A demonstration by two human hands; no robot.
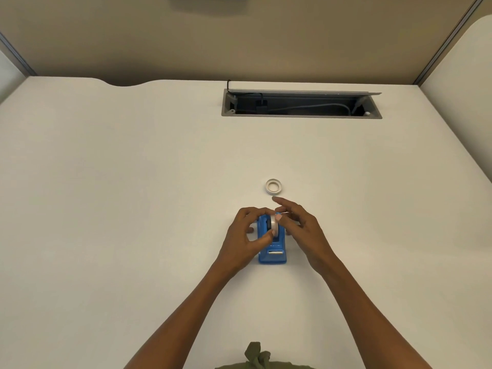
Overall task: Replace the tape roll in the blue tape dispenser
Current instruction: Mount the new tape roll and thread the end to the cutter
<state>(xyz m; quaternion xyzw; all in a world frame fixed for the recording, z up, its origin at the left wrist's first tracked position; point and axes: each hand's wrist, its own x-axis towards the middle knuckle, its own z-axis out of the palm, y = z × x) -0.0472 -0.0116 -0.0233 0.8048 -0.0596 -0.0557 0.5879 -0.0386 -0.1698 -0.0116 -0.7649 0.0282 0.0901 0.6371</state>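
The blue tape dispenser (272, 253) stands on the white desk (133, 209), its cutter end toward me. A tape roll (274, 225) sits upright in the dispenser's cradle. My left hand (243, 237) pinches the roll from the left, thumb on its near edge. My right hand (299, 226) touches the roll from the right with thumb and fingertips, index finger stretched out. A second, thin white tape ring (273, 186) lies flat on the desk just beyond my right hand.
An open grey cable hatch (300, 114) with cords inside is set into the desk at the back. Beige partition walls (239, 35) stand behind and at the right. Olive green cloth (257, 355) shows at the bottom edge.
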